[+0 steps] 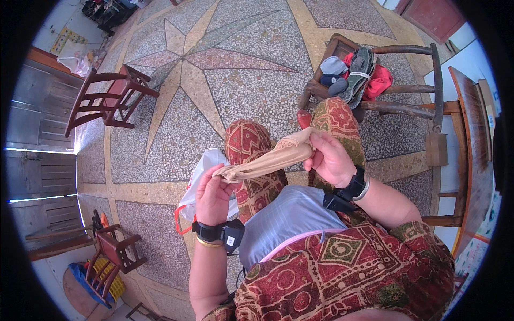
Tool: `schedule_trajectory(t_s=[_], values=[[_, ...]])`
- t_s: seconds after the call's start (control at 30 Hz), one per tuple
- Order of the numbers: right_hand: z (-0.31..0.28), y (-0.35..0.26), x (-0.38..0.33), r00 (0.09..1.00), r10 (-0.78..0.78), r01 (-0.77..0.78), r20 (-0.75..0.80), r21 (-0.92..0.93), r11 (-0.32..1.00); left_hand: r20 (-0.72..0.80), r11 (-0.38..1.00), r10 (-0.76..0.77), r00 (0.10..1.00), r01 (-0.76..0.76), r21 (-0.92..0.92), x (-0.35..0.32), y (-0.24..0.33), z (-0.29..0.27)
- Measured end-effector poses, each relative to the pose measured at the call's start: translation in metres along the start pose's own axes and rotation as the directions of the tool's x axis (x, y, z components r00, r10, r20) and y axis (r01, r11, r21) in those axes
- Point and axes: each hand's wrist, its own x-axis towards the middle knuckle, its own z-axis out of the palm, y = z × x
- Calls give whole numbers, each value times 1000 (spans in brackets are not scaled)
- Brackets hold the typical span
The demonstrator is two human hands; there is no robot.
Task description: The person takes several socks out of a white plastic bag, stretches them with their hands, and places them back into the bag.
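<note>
A beige stocking (270, 161) is stretched slantwise between my hands, above my knees. My left hand (213, 193) pinches its narrower, gathered end between thumb and fingers. At the wider, folded end, my right hand (333, 159) grips the fabric, a little higher up in the view. Below the stocking, a light blue-grey cloth (292, 219) with a pink edge lies across my lap. A white plastic bag (206, 168) with red handles is beside my left leg, partly hidden behind my left hand.
On the right, a wooden chair (436, 80) bears a pile of clothes (356, 77), red, dark green and grey-blue. A brown wooden chair (110, 99) stands at the left, a smaller chair (115, 249) nearer me. A wooden table (474, 160) runs along the right side.
</note>
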Motion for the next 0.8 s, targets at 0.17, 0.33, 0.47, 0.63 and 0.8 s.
schedule_trajectory(t_s=[0.17,0.33,0.47,0.63,0.8], values=[[3,4,-1,998,-4,4,-68,1,1000,33,991,63,997,-58,-120,0,5,-8],[0,8,2,995,-22,24,-92,14,1000,21,994,57,998,-55,-97,0,3,-21],[-9,10,6,986,12,-4,-164,51,999,79,972,55,995,-36,-231,1,6,-26],[-14,12,8,990,2,3,-140,40,999,-45,997,42,998,-45,-69,0,5,-26],[-12,11,7,993,49,-46,-103,31,998,-210,964,21,978,36,265,3,-2,-32]])
